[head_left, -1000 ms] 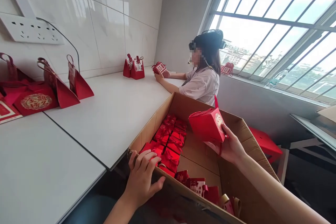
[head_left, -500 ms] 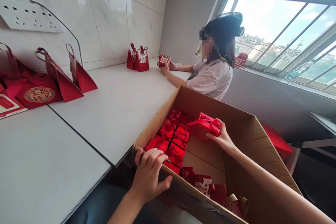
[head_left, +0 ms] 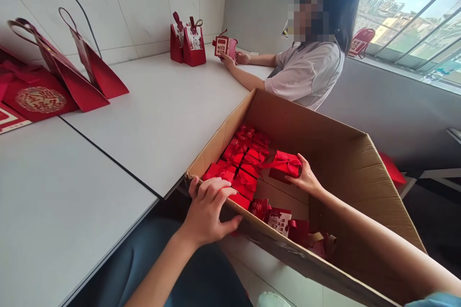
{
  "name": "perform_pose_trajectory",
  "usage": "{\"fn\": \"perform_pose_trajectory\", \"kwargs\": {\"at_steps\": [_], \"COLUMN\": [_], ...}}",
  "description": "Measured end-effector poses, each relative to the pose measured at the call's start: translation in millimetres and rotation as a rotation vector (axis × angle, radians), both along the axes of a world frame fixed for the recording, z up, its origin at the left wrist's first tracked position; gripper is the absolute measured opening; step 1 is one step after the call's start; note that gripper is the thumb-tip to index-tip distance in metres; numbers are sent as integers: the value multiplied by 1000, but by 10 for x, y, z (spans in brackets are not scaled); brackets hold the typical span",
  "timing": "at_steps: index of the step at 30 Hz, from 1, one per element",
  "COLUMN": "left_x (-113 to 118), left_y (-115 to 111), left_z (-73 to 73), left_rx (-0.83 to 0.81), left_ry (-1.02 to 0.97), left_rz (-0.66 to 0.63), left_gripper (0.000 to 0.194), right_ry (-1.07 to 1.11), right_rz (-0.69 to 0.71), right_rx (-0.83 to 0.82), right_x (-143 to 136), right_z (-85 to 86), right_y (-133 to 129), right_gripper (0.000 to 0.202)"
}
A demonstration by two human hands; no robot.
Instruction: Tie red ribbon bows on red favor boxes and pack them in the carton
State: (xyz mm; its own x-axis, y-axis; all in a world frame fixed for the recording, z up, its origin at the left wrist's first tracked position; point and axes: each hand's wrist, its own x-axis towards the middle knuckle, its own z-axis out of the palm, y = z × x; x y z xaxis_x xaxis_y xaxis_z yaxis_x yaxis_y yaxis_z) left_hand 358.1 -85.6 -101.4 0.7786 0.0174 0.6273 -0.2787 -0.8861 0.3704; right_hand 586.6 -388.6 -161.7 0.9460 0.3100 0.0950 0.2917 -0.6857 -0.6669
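Observation:
A large open cardboard box [head_left: 334,148] stands at the table's edge. My right hand [head_left: 306,177] is inside it, fingers closed on the right side of a red gift box [head_left: 284,165] with a ribbon bow on top. Left of that, several red ribboned boxes [head_left: 245,158] are packed in rows along the box's left wall. Red bags with handles [head_left: 280,220] lie along the near wall. My left hand [head_left: 212,208] grips the near rim of the cardboard box at its left corner, fingers over the edge and thumb outside.
On the white table [head_left: 151,120], red handled bags [head_left: 82,72] stand at the left, and two more [head_left: 194,45] near the wall. Beyond the box, a seated person [head_left: 309,67] holds a red and white box [head_left: 225,47].
My right hand has lowered the red gift box further into the cardboard box. The view has tilted down. The other person's held box has turned more upright.

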Motion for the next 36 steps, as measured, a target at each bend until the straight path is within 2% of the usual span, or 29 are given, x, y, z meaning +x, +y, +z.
{"fn": "perform_pose_trajectory", "kwargs": {"at_steps": [9,16,20,23,26,28,30,32,33,36], "left_x": [-29,-38,-42,-51,-67,-74,-76,-74,-73,-76], "left_y": [-9,-24,-20,-12,0,7,12,17,20,38], "left_z": [29,53,61,71,81,79,67,48,38,16], "left_rx": [4,-11,-10,0,35,57,71,72,69,77], "left_ry": [94,121,101,102,131,145,141,121,108,88], "left_rz": [16,19,8,7,17,20,20,24,28,29], "left_gripper": [28,27,27,29,29,30,31,31,32,33], "right_ry": [167,187,195,163,44,-38,-29,129,233,625], "right_rz": [42,13,-8,-29,-49,-61,-86,-95,-82,-19], "right_rx": [-94,-61,-39,-21,3,31,101,238,354,747], "right_x": [-211,-256,-265,-180,-32,35,28,-50,-102,-247], "right_z": [-428,-623,-649,-558,-359,-186,-7,145,205,342], "right_y": [-182,-166,-129,-154,-143,-31,190,487,643,1056], "right_gripper": [87,83,80,78,80,88,95,93,85,45]}}
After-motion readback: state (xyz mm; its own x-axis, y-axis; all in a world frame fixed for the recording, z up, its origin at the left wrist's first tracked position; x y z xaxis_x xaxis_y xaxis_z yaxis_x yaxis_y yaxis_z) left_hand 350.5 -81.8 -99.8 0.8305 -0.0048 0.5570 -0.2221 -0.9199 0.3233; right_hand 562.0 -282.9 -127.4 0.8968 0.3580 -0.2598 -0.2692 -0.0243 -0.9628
